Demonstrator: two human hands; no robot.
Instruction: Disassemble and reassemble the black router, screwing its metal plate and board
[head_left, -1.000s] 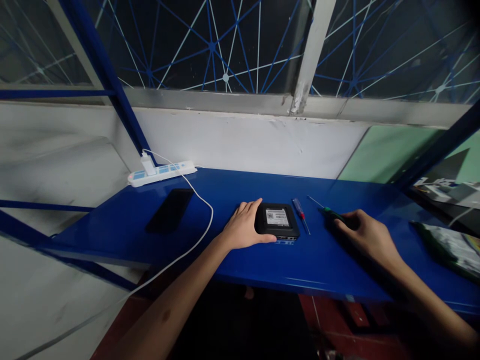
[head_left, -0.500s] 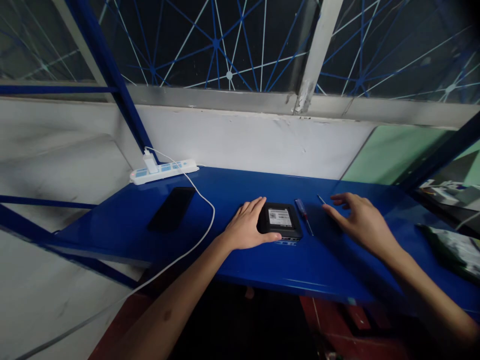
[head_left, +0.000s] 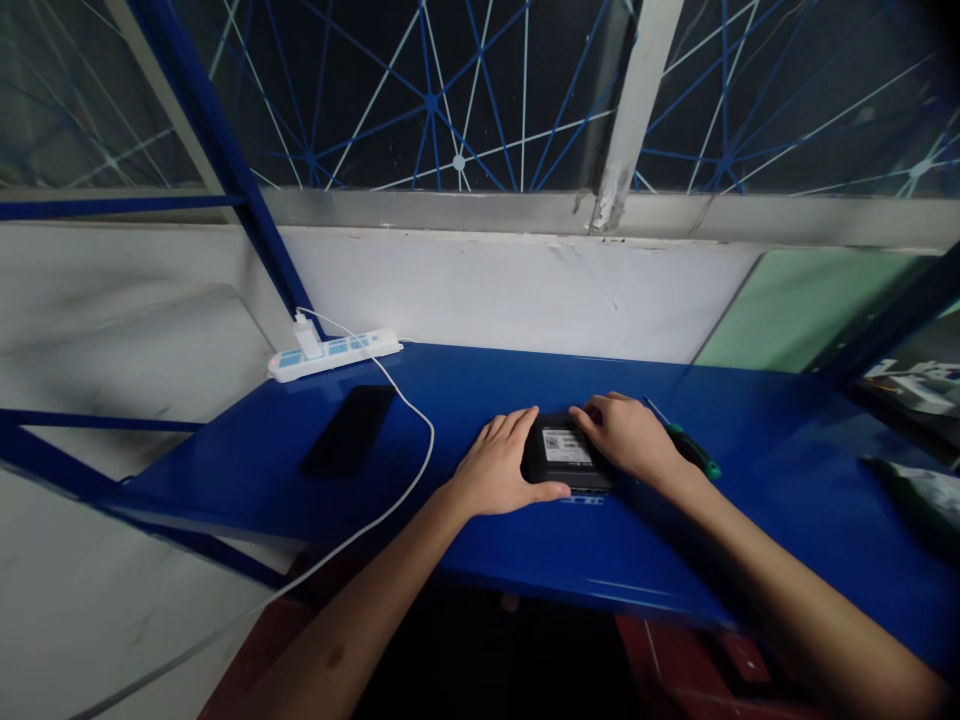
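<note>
A flat black box [head_left: 591, 480] with ports along its near side and a white label [head_left: 566, 446] on top lies on the blue table. My left hand [head_left: 504, 462] grips its left end, the thumb along the near edge and the fingers towards the far edge. Over the far right corner of the box my right hand [head_left: 622, 430] is curled, thumb and fingers closed on that corner. Just right of that hand lies a green-and-black screwdriver [head_left: 694, 450], its shaft pointing away. The small screwdriver with the red collar is hidden by my right hand.
A black phone [head_left: 349, 430] lies left on the table [head_left: 480, 375]. A white power strip [head_left: 337, 355] with a plugged-in charger [head_left: 307, 338] stands behind it, and the white cable [head_left: 409, 490] runs off the near edge. A shiny packet [head_left: 919, 490] lies far right.
My right hand has let go of the green screwdriver, leaving it on the table, and moved left to the box. My left hand has stayed on the box.
</note>
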